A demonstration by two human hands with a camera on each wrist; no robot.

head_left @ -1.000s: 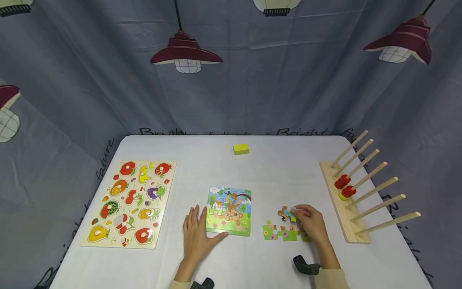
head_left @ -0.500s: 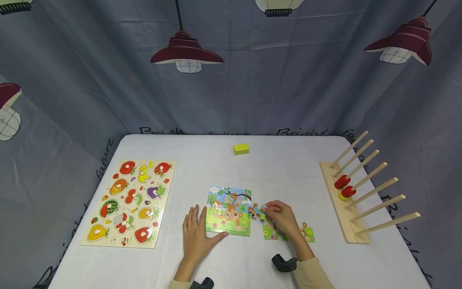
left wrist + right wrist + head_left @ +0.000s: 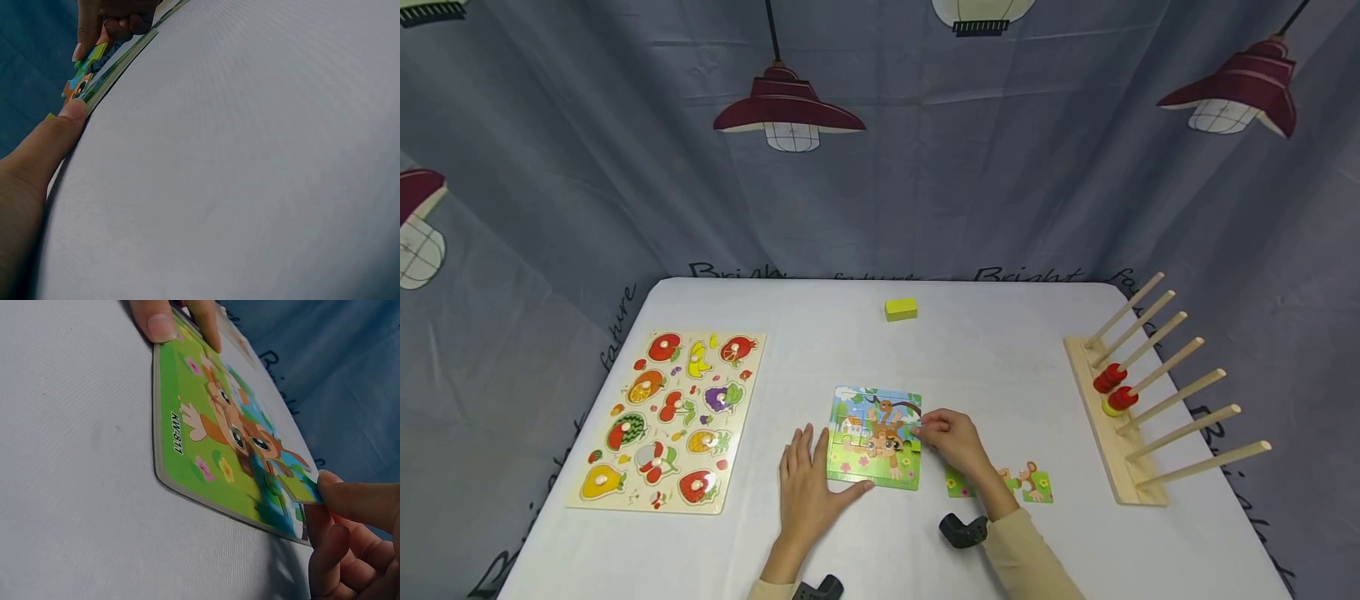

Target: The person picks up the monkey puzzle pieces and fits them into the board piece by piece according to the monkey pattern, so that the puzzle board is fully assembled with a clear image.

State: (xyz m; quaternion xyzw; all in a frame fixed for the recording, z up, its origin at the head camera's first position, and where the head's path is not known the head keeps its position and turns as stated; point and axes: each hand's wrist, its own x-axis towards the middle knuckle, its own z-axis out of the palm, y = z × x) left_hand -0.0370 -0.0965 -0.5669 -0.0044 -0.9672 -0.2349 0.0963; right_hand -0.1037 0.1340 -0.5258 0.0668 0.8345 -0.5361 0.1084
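A jigsaw board (image 3: 891, 477) with a monkey picture on green and blue lies flat at the middle of the table. My left hand (image 3: 808, 500) rests at its left side, fingers spread and straight, thumb on the near edge. Between thumb and fingers my right hand (image 3: 955, 442) pinches a jigsaw piece (image 3: 295, 486), held tilted over the board's right part. That piece shows green, blue and an orange-brown animal's head with an eye. Other loose jigsaw pieces (image 3: 1037, 485) lie right of the board, partly hidden behind my right wrist.
A fruit peg puzzle (image 3: 655, 433) lies at the left of the table (image 3: 1000, 358). On the right stands a wooden rack (image 3: 1108, 425) with several slanting pegs and red and yellow rings. A yellow block (image 3: 901, 310) sits at the far side.
My right hand has carried the jigsaw piece leftward from the loose pieces to over the board's right part. My left hand has stayed in place.
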